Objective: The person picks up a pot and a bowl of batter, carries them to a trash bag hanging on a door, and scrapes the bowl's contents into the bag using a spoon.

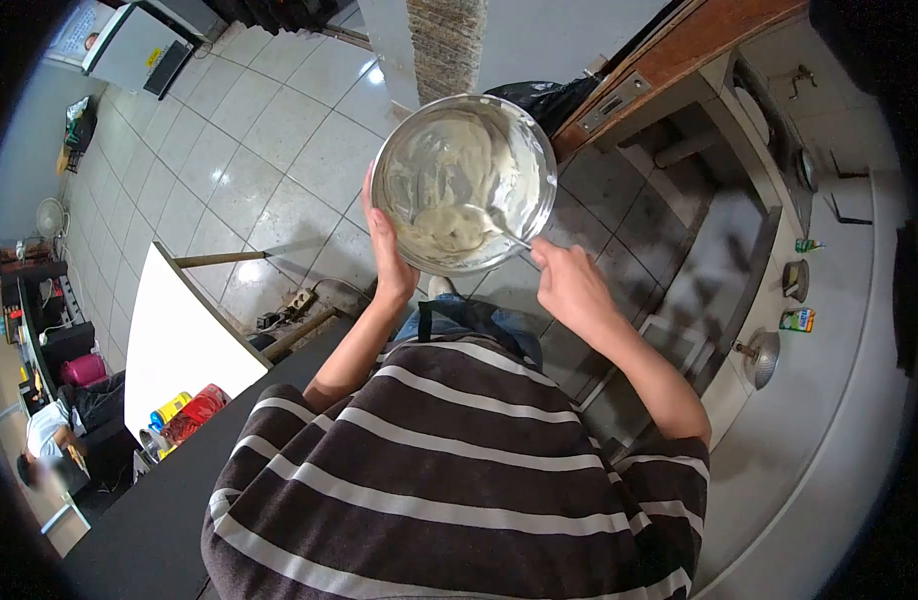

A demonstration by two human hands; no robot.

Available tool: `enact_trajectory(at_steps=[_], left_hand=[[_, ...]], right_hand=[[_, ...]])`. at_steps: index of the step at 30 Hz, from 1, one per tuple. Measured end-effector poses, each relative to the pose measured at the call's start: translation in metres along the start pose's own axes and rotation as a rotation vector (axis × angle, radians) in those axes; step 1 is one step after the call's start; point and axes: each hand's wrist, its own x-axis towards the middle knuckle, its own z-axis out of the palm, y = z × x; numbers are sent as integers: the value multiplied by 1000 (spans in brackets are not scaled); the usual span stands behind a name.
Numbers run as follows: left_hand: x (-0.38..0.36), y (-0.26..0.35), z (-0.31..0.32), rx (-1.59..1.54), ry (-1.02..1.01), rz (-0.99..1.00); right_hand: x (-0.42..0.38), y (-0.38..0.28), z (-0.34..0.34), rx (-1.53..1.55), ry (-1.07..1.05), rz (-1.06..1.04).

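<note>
A round metal bowl is held up and tilted in front of my body, with a pale, creamy mixture smeared over its inside. My left hand grips the bowl's lower left side, the thumb against the outer wall and the other fingers partly hidden behind it. In my right hand is the handle of a metal spoon, entering over the bowl's lower right rim. The spoon's head rests in the mixture near the bottom of the bowl.
A white table stands at the left, with a red packet and yellow containers at its near edge. A counter with a stove is on the right. A black bag lies beyond the bowl. Another person sits far left.
</note>
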Motion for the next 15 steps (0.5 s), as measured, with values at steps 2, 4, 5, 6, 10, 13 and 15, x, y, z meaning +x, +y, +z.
enact_trajectory(at_steps=[2, 4, 5, 6, 10, 13, 15], left_hand=[[-7, 20, 37, 120, 4, 104], [-6, 25, 44, 247, 13, 215], [-3, 17, 35, 370, 29, 255], [-2, 12, 27, 493, 44, 294], [-5, 7, 19, 494, -2, 297], [-7, 6, 15, 501, -15, 293], [-12, 15, 17, 589, -7, 285]], right_hand=[[3, 2, 8, 198, -39, 29], [10, -6, 15, 326, -145, 147], [13, -2, 22, 331, -150, 144], [17, 4, 31, 410, -183, 108], [27, 7, 52, 605, -179, -18], [30, -1, 39, 815, -460, 178], [34, 2, 39, 969, -561, 290]])
